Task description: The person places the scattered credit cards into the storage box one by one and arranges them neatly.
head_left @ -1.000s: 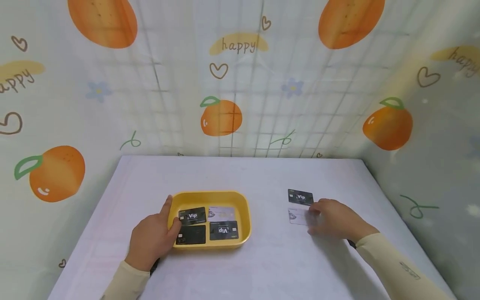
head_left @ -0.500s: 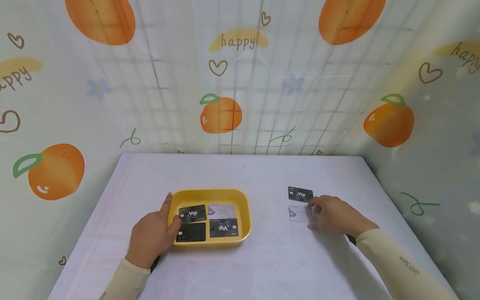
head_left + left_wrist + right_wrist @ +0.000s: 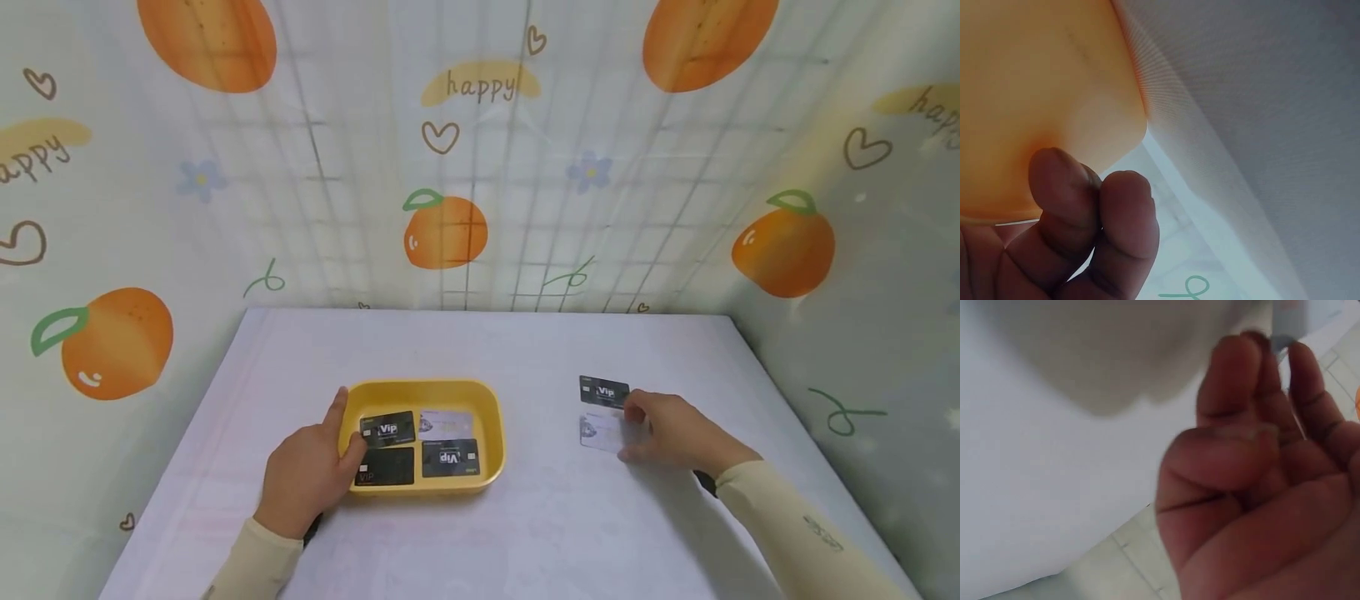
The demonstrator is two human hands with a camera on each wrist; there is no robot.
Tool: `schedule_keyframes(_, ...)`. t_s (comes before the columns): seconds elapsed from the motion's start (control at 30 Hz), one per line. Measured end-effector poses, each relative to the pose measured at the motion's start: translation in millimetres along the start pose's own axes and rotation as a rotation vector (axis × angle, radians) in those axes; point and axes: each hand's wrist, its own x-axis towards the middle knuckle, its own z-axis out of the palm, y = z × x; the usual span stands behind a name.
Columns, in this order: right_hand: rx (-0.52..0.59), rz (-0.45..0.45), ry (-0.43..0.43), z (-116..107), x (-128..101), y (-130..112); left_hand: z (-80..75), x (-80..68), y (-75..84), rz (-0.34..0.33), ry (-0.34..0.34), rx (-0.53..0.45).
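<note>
The right hand (image 3: 663,431) is working at the pale card (image 3: 600,432) out on the open tabletop, fingertips curling onto its right edge while the thumb is coming in low beside it, so it is pinching at that edge, though whether the card is actually off the surface I cannot tell. Just behind it, touching or nearly so, the dark card (image 3: 602,392) marked VIP is lying flat. Over on the other side, the left hand (image 3: 306,475) is gripping the yellow tray (image 3: 491,408) by its left rim, thumb hooking over the wall and fingers pressing the outside; the wrist view is showing two fingertips (image 3: 1063,181) tight against the yellow plastic. Inside the tray four cards are already lying in two rows, three dark and one pale. To do this well, I would judge, the fingers should be sliding a nail under the thin edge and tipping it up before closing, since a flat card on a smooth sheet is offering little to grab, and the tray should be kept from skating. The table (image 3: 480,350) is covered in plain white, and the backdrop (image 3: 442,233) around it is printed with oranges, hearts and the word happy.
</note>
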Motion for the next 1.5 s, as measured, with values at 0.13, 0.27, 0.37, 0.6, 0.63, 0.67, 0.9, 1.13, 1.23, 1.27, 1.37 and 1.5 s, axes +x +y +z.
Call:
schedule_keyframes(0.13, 0.012, 0.010, 0.012, -0.2, -2.1, -0.5, 0.8, 0.4, -0.7, -0.004, -0.011, 0.004)
schedule_keyframes(0.27, 0.024, 0.016, 0.003, -1.0, -4.5, -1.9, -0.3, 0.3, -0.6, -0.002, -0.013, 0.002)
schedule_keyframes(0.37, 0.011, 0.013, -0.006, 1.0, -5.7, -1.8, -1.2, 0.2, -0.8, 0.002, -0.011, 0.002)
schedule_keyframes(0.6, -0.024, -0.037, 0.013, 6.7, -7.4, -0.9, 0.3, 1.6, -2.8, 0.003, -0.011, 0.002)
schedule_keyframes(0.63, -0.029, -0.036, 0.012, 7.2, -7.5, -1.2, 0.4, 1.7, -2.9, 0.003, -0.010, -0.001)
schedule_keyframes(0.67, -0.030, -0.030, 0.011, 7.6, -7.7, -1.9, 0.6, 1.8, -3.0, 0.002, -0.010, -0.003)
schedule_keyframes(0.9, 0.004, -0.014, -0.015, 7.8, -6.8, -8.8, 0.8, 1.6, -2.7, -0.007, -0.014, -0.003)
schedule_keyframes(1.13, 0.004, 0.033, -0.056, 9.4, -2.7, -11.6, 0.0, 2.1, -3.6, -0.011, -0.010, -0.005)
schedule_keyframes(1.23, -0.025, 0.030, -0.045, 9.7, -1.4, -11.7, -0.5, 2.2, -4.1, -0.015, -0.015, -0.007)
schedule_keyframes(1.27, -0.039, 0.027, -0.034, 9.5, -1.5, -12.1, -0.9, 2.4, -4.1, -0.016, -0.018, -0.007)
schedule_keyframes(1.37, -0.081, 0.011, 0.009, 4.0, -1.2, -17.0, -1.1, 3.6, -5.0, -0.007, -0.010, -0.009)
schedule_keyframes(1.5, -0.104, -0.066, 0.114, -14.6, 2.9, -41.1, -1.2, 5.7, -6.0, 0.002, -0.002, -0.004)
